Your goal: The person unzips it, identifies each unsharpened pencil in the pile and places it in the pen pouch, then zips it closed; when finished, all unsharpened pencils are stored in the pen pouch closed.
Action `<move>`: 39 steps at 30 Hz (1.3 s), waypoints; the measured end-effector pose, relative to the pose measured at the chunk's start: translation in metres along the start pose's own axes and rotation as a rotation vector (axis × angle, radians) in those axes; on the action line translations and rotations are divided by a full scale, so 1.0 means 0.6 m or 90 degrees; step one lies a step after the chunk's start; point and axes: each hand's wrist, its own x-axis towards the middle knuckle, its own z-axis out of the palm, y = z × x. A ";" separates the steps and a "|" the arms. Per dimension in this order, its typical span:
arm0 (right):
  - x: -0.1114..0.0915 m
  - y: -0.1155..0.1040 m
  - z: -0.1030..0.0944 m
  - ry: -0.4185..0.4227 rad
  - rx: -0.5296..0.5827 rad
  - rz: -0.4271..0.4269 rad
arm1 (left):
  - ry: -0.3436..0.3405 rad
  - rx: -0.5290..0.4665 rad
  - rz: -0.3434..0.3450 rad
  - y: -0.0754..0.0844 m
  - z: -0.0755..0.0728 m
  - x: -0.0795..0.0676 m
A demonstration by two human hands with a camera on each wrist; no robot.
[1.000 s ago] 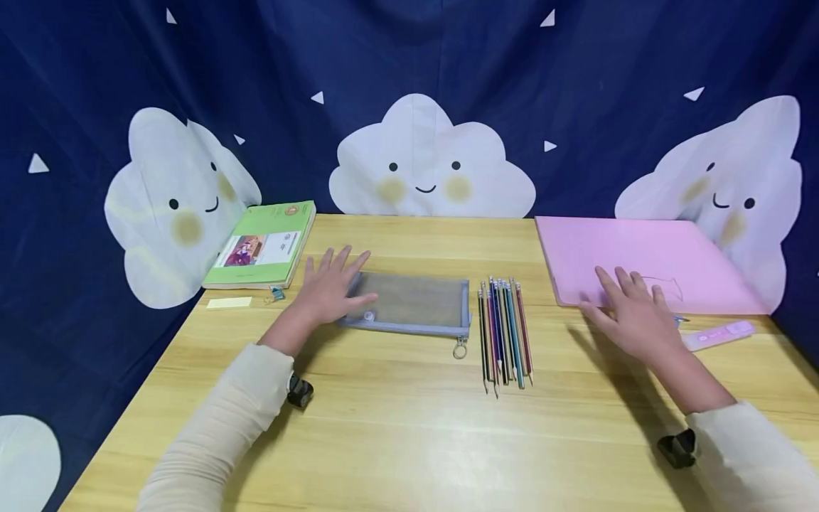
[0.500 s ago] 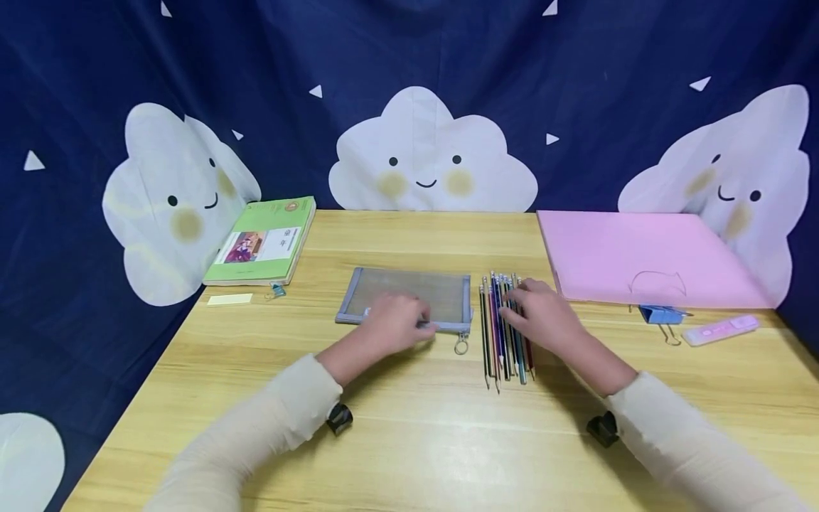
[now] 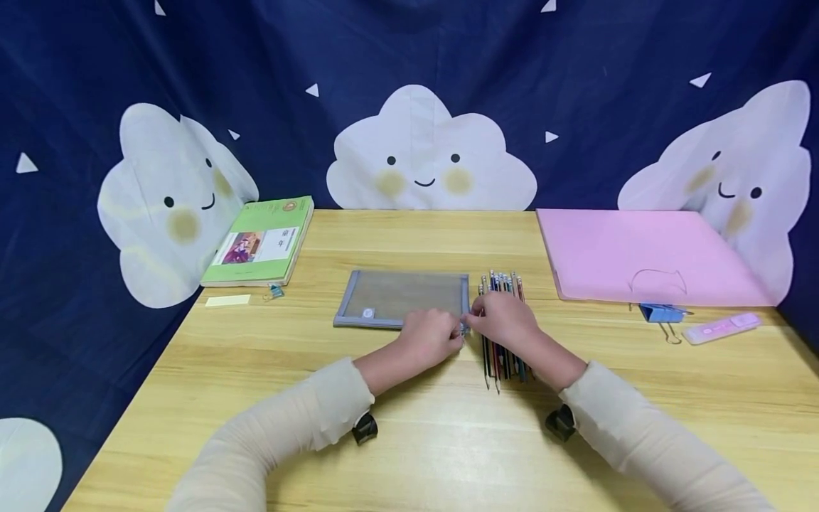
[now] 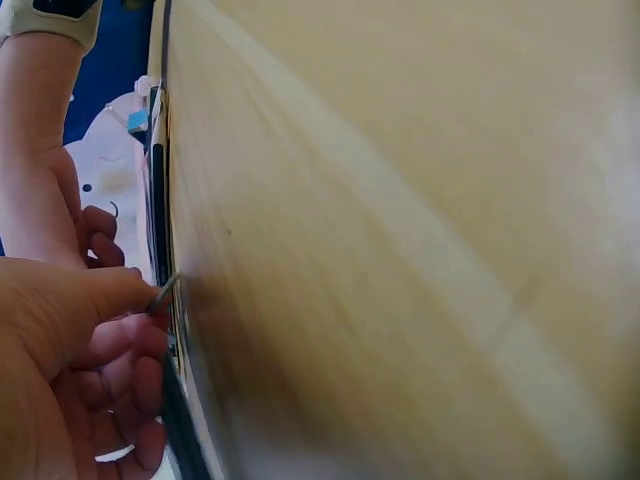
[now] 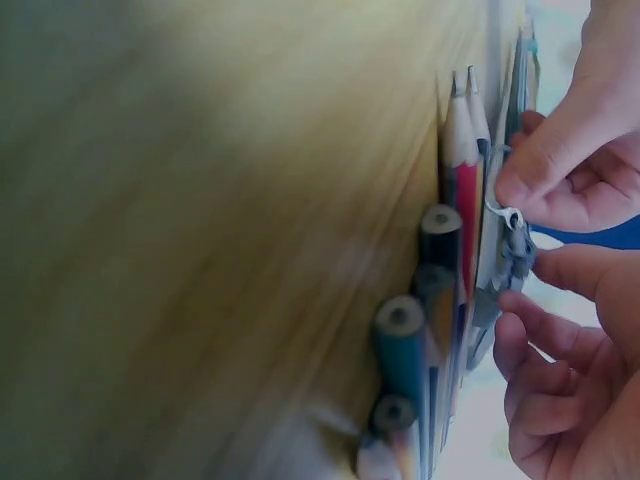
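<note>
A grey mesh zipper pouch [image 3: 397, 293] lies flat on the table. At its near right corner my left hand [image 3: 429, 338] pinches the metal ring [image 5: 507, 213] of the zipper pull between thumb and fingers. Beside it, my right hand [image 3: 505, 320] has its thumb and index finger at the zipper's end, pinching the pouch corner [image 5: 517, 262]. The right hand reaches over a bundle of pencils [image 3: 498, 373], hiding their middle part. Both hands almost meet at this corner.
On the left are a green book [image 3: 262, 245], a pale yellow strip [image 3: 227, 301] and a small teal clip [image 3: 275, 291]. A pink folder [image 3: 633, 256], a blue binder clip [image 3: 662, 313] and a pink-purple stick-shaped item [image 3: 723, 328] lie right. Behind hangs a dark blue curtain [image 3: 281, 57].
Both hands have come inward from the sides, where they were spread over the pouch's left end and the pink folder. They now meet at the pouch corner, gripping ring and corner.
</note>
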 end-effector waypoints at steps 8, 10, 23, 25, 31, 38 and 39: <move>0.004 -0.001 -0.005 -0.003 0.357 0.059 | 0.063 -0.084 0.025 -0.004 -0.018 -0.005; 0.004 -0.002 -0.006 -0.007 0.415 0.083 | 0.055 -0.084 0.028 -0.005 -0.024 -0.007; 0.008 0.023 -0.021 -0.069 0.581 0.148 | -0.089 -0.013 -0.148 -0.131 -0.074 -0.089; 0.009 0.028 -0.024 -0.069 0.603 0.157 | -0.093 -0.002 -0.206 -0.164 -0.086 -0.111; 0.008 0.027 -0.023 -0.116 0.641 0.136 | -0.098 0.010 -0.266 -0.209 -0.109 -0.147; 0.008 0.021 -0.022 -0.152 0.670 0.133 | -0.028 0.073 -0.144 -0.174 -0.091 -0.127; 0.008 0.021 -0.023 -0.157 0.671 0.132 | -0.013 0.077 -0.103 -0.169 -0.087 -0.121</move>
